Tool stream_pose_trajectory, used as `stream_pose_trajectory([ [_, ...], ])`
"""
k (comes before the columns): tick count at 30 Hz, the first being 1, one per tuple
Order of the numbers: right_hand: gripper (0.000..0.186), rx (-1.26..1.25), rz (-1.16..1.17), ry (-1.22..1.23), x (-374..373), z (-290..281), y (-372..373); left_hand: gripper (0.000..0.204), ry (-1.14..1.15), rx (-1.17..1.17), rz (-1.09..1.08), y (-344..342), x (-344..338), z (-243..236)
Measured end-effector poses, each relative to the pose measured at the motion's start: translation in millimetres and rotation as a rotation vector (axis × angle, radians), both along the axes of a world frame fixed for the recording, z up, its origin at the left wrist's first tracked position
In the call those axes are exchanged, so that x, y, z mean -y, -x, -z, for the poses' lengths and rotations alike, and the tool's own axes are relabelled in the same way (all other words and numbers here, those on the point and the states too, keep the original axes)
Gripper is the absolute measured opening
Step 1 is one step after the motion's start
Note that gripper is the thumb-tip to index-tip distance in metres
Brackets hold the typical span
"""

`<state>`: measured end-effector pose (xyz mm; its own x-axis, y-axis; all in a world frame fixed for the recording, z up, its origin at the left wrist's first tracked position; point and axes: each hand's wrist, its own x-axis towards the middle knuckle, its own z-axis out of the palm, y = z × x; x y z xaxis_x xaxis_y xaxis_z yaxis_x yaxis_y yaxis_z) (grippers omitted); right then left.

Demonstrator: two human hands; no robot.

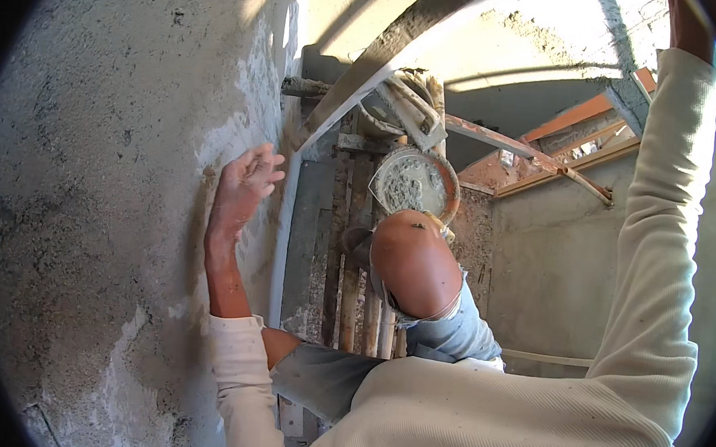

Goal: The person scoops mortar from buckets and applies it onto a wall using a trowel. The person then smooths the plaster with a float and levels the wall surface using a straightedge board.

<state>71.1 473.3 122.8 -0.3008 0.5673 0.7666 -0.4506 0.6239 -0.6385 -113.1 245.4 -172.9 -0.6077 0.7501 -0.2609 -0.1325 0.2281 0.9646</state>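
Note:
My left hand point(248, 179) is raised beside the rough plastered wall point(119, 163), its fingers bent and apart with nothing seen in them. Whether its edge rests against the wall I cannot tell. Up along the right side stretches my right arm point(668, 181), but the hand lies past the picture's upper edge, so its grip is hidden. A long straight board point(388, 49), smeared with grey mortar, slants from near the wall's edge toward the top. Just beyond my bent knee stands a round bucket point(416, 182) with wet grey mortar inside.
Under me run narrow scaffold planks point(351, 286) and poles. A mortar-stained pole point(532, 149) crosses at right, with an orange beam point(572, 116) behind it. A second grey wall point(552, 268) closes the right side. Strong sunlight falls at the top.

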Motion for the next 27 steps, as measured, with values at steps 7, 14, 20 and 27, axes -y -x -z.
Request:
stream_pose_trajectory([
  [7, 0.025, 0.638, -0.344, 0.407, 130.6, 301.9, -110.9, 0.055, 0.257, -0.429, 0.181, 39.1, 4.1, -30.7],
  [14, 0.019, 0.623, -0.135, 0.19, 85.1, 233.8, -94.9, 0.052, 0.295, -0.358, 0.142, 41.6, 15.4, -28.4],
  [20, 0.014, 0.539, 0.27, -0.312, 5.4, 88.8, -83.6, 0.051, 0.316, -0.38, 0.188, 36.0, 5.4, -26.4],
  [27, 0.008, 0.787, 0.191, -0.488, 25.5, 175.4, -74.5, 0.048, 0.35, -0.34, 0.126, 43.5, 9.0, -29.3],
])
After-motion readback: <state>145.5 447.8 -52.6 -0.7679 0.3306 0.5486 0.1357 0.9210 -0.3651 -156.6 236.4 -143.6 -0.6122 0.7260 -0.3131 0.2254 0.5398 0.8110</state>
